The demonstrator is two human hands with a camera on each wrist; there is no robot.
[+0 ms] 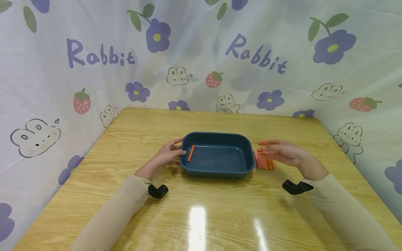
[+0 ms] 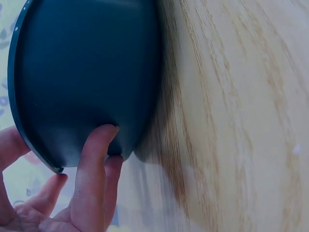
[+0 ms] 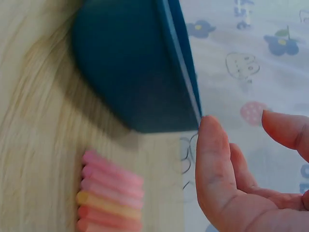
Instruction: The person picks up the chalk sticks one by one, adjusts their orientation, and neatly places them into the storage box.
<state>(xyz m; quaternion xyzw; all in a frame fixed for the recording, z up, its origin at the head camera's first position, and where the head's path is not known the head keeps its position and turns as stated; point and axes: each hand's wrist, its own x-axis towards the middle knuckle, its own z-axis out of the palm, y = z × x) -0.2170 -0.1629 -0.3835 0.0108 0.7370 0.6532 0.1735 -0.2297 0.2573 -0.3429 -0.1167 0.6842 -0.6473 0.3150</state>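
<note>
A dark blue rectangular plastic box (image 1: 216, 174) stands on the table, an orange-red chalk stick (image 1: 191, 153) lying in its left end. At that end my left hand (image 1: 168, 153) grips the wall, with the thumb at the rim and fingers against the outside; the left wrist view shows the fingers (image 2: 94, 154) touching the blue wall. My right hand (image 1: 281, 152) hovers off the box's right end, fingers loosely bent and nothing held. Under and beside it, a row of chalk sticks (image 3: 110, 198) in pink, yellow and orange lies side by side on the table.
The wooden table (image 1: 157, 125) reaches back to a white curtain (image 1: 194, 42) printed with rabbits, flowers and strawberries, which also hangs along both sides. A black wrist mount (image 1: 158, 191) sits under the left cuff, and another black mount (image 1: 296, 187) under the right.
</note>
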